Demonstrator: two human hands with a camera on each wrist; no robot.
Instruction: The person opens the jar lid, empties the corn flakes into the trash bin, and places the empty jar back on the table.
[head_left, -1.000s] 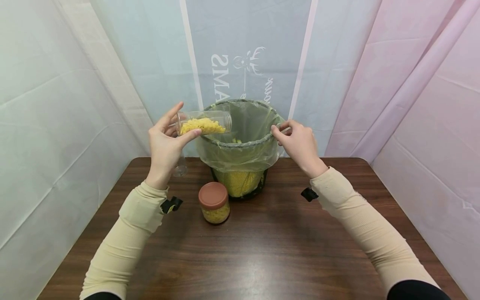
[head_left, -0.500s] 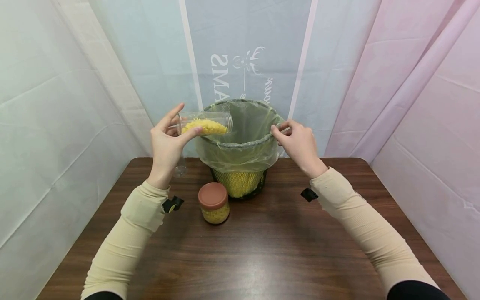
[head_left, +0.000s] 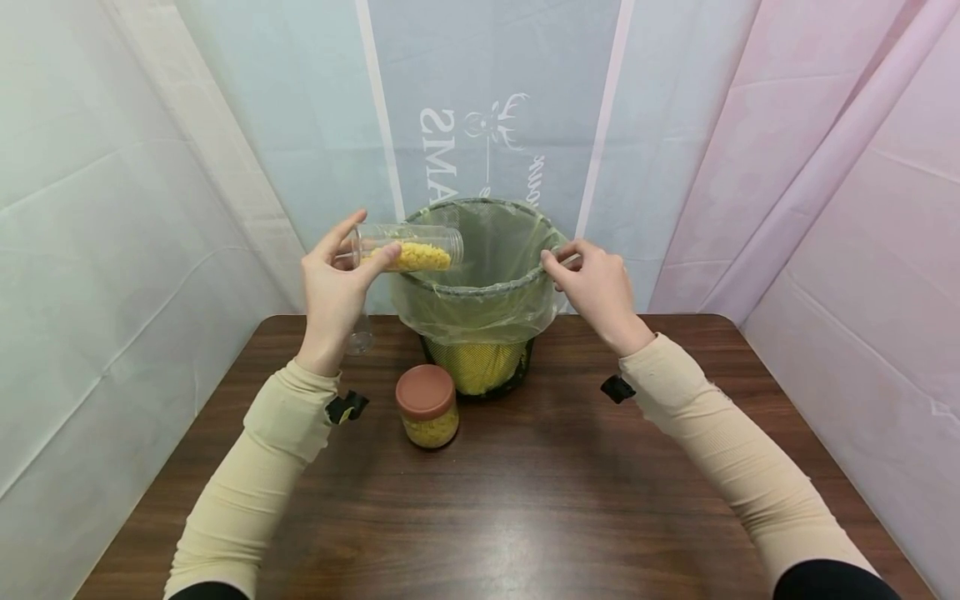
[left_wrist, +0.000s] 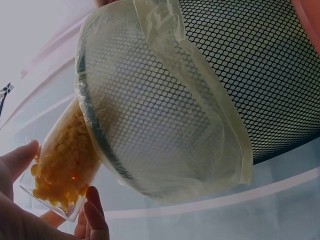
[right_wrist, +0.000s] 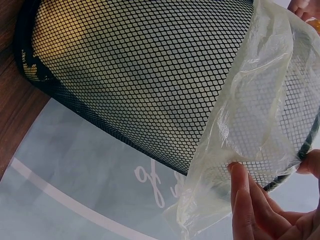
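My left hand (head_left: 333,292) grips a clear cylindrical jar (head_left: 405,235), thumb on the near side. It lies nearly level, its open mouth over the left part of the bin's opening. Yellow small pieces (head_left: 423,257) rest along its lower side; the left wrist view shows them heaped near the base (left_wrist: 67,162). Beneath is a black mesh waste bin (head_left: 480,367) lined with a translucent bag (head_left: 480,317) folded over the rim. At the bin's right rim, my right hand (head_left: 600,287) pinches the bag and rim between thumb and fingers.
A round jar with a reddish-brown lid (head_left: 426,392) and yellow contents stands in front of the bin. Behind my left wrist, a clear object (head_left: 361,337) is partly hidden on the dark wooden table (head_left: 525,500). Cloth curtains (head_left: 495,50) surround the table.
My left hand has shifted very slightly, and the yellow pieces inside the tipped jar have settled into a somewhat lower pile. My right hand stays at the rim.
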